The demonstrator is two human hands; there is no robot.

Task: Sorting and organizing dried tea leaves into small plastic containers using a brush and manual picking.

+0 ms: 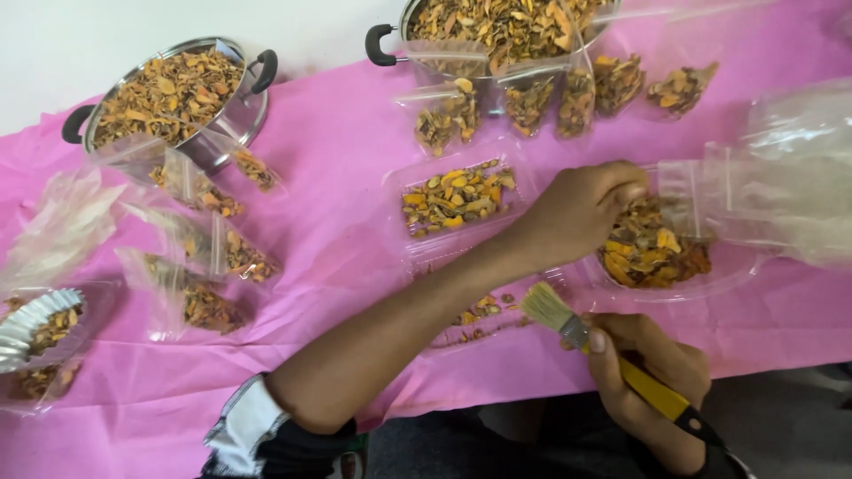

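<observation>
left hand (581,213) is bunched up, fingertips pinched in the dried orange chips (652,253) in a clear tray (737,270) near the table's right edge; can't tell if it's got any; right hand (652,381) grips a yellow-handled brush (568,324) at the front edge, bristles just short of the tray

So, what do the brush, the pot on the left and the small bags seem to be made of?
Brush: pale, straw-like bristles, a shiny metal band, and a yellow handle that may be plastic or painted wood. Left pot: polished metal, probably steel, because it reflects; its handles are black. Bags: thin clear plastic film, glossy and wrinkled.
</observation>
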